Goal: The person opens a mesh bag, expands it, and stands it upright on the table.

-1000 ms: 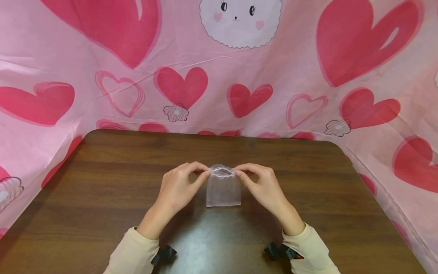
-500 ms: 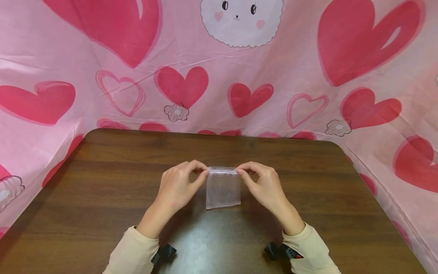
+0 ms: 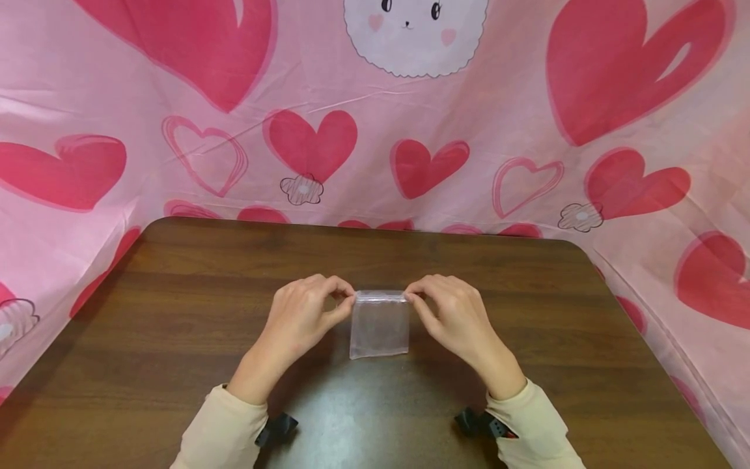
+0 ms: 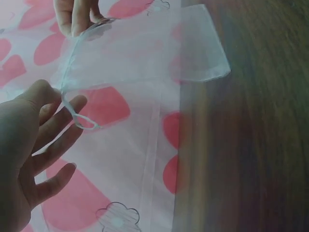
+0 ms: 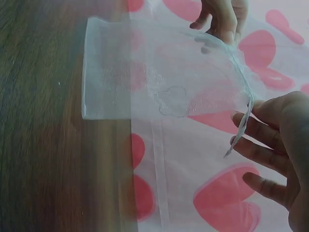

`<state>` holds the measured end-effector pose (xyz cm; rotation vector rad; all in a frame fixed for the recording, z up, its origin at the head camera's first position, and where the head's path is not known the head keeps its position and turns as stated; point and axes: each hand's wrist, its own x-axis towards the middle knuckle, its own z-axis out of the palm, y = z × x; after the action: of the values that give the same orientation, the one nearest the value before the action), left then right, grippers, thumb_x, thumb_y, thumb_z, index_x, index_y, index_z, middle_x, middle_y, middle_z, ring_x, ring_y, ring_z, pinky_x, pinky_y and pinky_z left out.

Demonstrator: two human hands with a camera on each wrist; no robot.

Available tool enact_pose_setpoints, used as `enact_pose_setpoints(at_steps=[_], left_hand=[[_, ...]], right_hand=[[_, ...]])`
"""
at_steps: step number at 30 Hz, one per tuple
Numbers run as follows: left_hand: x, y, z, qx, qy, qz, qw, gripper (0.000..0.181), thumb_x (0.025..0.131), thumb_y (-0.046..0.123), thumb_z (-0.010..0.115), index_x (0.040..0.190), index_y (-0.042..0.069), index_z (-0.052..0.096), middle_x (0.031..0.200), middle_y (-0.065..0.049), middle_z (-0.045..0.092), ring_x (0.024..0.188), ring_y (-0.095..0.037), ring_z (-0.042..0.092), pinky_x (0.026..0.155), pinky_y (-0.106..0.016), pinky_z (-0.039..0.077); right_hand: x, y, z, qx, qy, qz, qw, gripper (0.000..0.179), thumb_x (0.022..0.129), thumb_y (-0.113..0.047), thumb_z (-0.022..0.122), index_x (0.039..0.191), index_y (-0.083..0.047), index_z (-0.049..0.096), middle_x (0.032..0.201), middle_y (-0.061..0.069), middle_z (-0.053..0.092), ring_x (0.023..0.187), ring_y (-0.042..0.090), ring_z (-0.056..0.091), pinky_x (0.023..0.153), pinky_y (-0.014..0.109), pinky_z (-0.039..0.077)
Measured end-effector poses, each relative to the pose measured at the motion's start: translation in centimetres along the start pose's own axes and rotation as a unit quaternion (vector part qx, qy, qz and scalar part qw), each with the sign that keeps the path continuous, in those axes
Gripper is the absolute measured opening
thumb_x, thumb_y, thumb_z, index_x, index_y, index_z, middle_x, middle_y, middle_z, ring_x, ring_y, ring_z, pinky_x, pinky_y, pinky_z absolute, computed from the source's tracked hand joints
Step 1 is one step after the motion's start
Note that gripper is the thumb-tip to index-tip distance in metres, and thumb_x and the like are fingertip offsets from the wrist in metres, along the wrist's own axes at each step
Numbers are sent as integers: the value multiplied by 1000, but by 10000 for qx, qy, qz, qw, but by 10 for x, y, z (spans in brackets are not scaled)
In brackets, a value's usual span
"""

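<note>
A small see-through white organza drawstring pouch (image 3: 379,327) hangs between my two hands above the table, its mouth drawn flat and straight. My left hand (image 3: 301,316) pinches one top corner between thumb and index finger; my right hand (image 3: 451,314) pinches the opposite corner the same way. In the left wrist view a thin white cord loop (image 4: 82,118) dangles beside the left fingers. The right wrist view shows another length of cord (image 5: 239,130) hanging past the right fingertips. Through the sheer pouch (image 5: 108,72) the background shows, and I see nothing inside it.
The dark brown wooden table (image 3: 234,260) spreads beneath both hands, with rounded far corners. A pink cloth with red hearts (image 3: 430,166) hangs behind it and along both sides. Small black devices (image 3: 278,428) sit at the cuffs of the cream sleeves.
A second ago the pouch's mouth gaped in an oval; it has since been pulled flat. Both hands keep their pinch, and the pouch sits slightly lower in view.
</note>
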<state>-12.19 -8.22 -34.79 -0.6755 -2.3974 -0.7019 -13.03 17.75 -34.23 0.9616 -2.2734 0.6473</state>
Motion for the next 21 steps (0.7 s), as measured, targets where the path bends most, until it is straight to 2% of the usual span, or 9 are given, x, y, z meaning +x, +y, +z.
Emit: enact_pose_setpoints(at_steps=[4,7,12,15,21], left_hand=[[0,-2,-2,-34,-28,127,9999,8,82,22,79,85,24,72,73,11,65,61,-9,58,51,-28,41],[-1,-1,-2,-130,-49,35,9999,8,83,23,79,86,25,72,74,11,65,61,-10,58,51,-29,41],[-3,1,-2,-430,-229,-239,9985,8,87,26,78,92,26,72,78,14,65,67,-6,59,54,-28,42],[-4,1,-3,-637,-409,-374,9964,11,88,31,76,97,28,72,81,17,65,72,-1,59,57,-27,42],[-3,2,-3,-981,-656,-418,9921,21,86,42,76,103,30,73,83,21,64,71,0,58,61,-28,42]], right_hand=[[0,1,0,7,-53,-88,9999,5,93,-17,68,91,-13,70,83,-5,69,74,13,64,69,35,49],[-1,1,0,215,-23,-14,9998,6,93,-17,69,91,-12,71,83,-5,69,75,14,64,69,35,50],[-2,1,1,808,38,322,9962,3,89,-13,74,91,-11,73,85,-6,70,80,12,66,72,34,52],[-2,0,2,1070,90,489,9930,9,85,-7,77,93,-11,74,86,-6,71,81,11,66,74,32,53],[0,-2,-1,1475,423,841,9846,16,82,4,76,93,-8,75,89,-3,73,81,13,68,77,21,51]])
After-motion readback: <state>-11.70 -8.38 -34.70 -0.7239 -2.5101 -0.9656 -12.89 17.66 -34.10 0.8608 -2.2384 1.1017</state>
